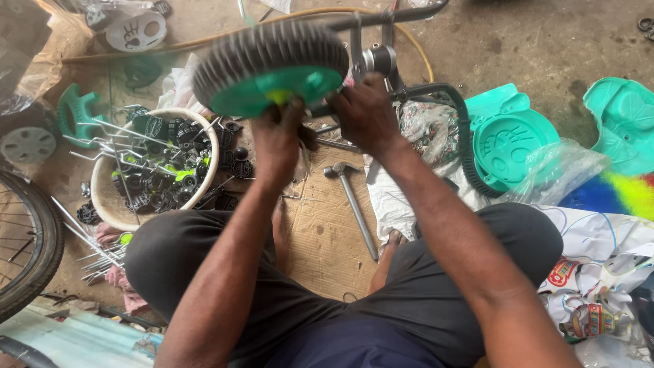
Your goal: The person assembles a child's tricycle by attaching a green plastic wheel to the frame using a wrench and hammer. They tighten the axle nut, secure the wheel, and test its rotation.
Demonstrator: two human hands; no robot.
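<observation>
Above the hammer (352, 204), left hand (278, 140) clamps the green-hubbed wheel (272, 68); right hand (366, 112) grips the metal frame (381, 61) beside it.

Around the hammer (354, 204), you have bare cardboard (327, 238) to its left; your knees hem it below, the parts bowl (102, 197) blocks farther left, and the wheel (272, 68) hangs above.

Concrete floor (545, 41) carries flattened cardboard (327, 238), a hammer (354, 201), and a basin (102, 197) of seemingly small parts.

wheel (271, 65) motion-blurred, bicycle tyre (30, 245) cut off at left edge
</observation>
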